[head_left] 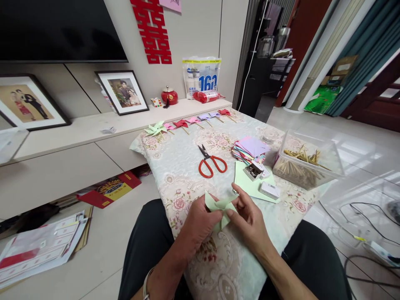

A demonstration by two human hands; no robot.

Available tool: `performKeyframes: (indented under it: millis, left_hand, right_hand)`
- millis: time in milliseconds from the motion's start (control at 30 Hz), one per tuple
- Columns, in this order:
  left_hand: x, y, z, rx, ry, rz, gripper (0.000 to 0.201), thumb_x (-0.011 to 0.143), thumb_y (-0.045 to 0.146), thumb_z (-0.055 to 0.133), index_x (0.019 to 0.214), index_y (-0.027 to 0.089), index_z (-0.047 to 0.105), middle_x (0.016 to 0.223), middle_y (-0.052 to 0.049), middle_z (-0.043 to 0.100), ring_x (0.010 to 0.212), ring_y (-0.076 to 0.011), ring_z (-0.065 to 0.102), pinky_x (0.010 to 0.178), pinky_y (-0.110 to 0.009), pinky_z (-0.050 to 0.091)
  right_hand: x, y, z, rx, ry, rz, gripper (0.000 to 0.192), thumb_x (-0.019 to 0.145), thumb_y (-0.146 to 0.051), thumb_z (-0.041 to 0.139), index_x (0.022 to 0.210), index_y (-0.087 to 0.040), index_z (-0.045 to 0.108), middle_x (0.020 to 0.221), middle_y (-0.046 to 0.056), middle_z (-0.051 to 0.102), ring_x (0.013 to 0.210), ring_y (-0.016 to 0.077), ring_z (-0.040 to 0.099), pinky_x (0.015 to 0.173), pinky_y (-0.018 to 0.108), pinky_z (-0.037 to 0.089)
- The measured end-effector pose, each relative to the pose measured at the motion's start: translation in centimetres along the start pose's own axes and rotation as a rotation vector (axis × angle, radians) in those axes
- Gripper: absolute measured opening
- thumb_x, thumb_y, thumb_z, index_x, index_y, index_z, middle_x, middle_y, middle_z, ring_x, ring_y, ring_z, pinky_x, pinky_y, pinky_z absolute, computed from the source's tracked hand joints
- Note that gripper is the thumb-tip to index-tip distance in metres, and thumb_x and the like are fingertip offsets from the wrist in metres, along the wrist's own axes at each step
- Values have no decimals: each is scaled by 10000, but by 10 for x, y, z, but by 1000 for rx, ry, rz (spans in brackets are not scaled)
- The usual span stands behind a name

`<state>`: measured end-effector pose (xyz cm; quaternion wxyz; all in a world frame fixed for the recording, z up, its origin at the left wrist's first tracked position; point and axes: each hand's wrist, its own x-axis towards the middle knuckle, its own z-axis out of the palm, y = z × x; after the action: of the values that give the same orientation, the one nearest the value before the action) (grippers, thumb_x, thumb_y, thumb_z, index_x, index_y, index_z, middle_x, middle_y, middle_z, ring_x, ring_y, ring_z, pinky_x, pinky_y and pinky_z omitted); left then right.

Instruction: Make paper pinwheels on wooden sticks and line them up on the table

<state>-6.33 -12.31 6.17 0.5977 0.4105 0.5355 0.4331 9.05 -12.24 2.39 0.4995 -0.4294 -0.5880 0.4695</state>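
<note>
I'm looking into a home living room. Up and left of my hands (225,221) a dark television (59,29) hangs over a long low cabinet (93,129) carrying framed family photographs (122,91) and a red paper wall ornament (153,31). Under my hands sits a table with a floral cloth (181,166); to their right, glossy floor tiles (353,141) run to teal curtains (365,54).

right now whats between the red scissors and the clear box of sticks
In the head view, a stack of coloured paper squares and a small open box lie between the red scissors and the clear box.
</note>
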Motion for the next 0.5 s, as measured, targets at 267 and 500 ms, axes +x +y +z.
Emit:
performKeyframes:
  millis: [267,500]
  left_hand:
    - [4,-6,6,108,73,34,165,619,176,695,781,159,666,674,11,673,612,-140,571,552,-218,435]
    - [7,1,10,21,-39,20,212,663,226,694,839,120,743,733,-46,743,713,-213,647,648,-274,494]
  right_hand:
    - [0,-2,2,-108,68,51,713,841,-297,632,1494,-187,371,782,-13,615,705,164,592,670,283,486]
    - [1,0,3,-151,107,-3,685,848,-246,601,1490,-194,370,835,3,658,727,164,621,652,264,501]
